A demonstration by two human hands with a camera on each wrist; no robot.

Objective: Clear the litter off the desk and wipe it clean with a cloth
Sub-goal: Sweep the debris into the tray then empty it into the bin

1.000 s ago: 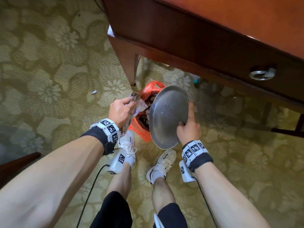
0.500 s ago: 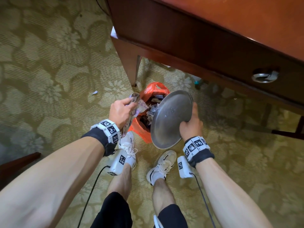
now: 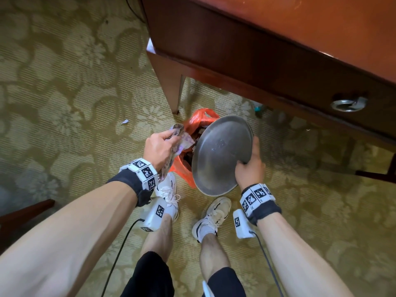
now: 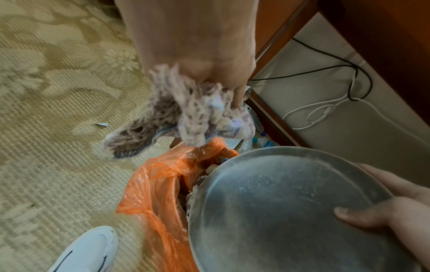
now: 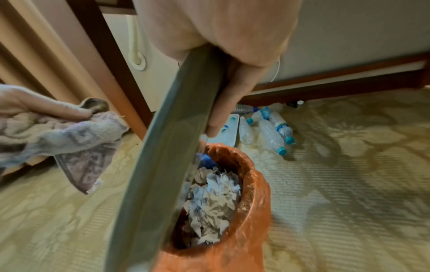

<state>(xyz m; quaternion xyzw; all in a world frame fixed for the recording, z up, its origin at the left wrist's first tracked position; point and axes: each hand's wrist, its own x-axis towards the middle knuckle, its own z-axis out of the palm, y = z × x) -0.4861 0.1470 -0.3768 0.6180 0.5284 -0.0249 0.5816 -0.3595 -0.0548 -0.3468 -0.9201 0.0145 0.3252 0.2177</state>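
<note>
Beside the desk's (image 3: 267,61) corner leg, the right hand (image 3: 249,168) grips the tilted steel plate (image 3: 220,155) by its rim over the orange-lined bin (image 5: 246,184). The left hand (image 3: 158,147) clutches the cloth (image 4: 200,114). The plate looks stiff, light, perhaps slippery; the rim suits holding.

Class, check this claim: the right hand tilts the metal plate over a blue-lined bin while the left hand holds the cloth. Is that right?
Wrong in one respect: the bin liner is orange, as the right wrist view shows. The right hand does tilt the metal plate, and the left hand holds the cloth.
</note>
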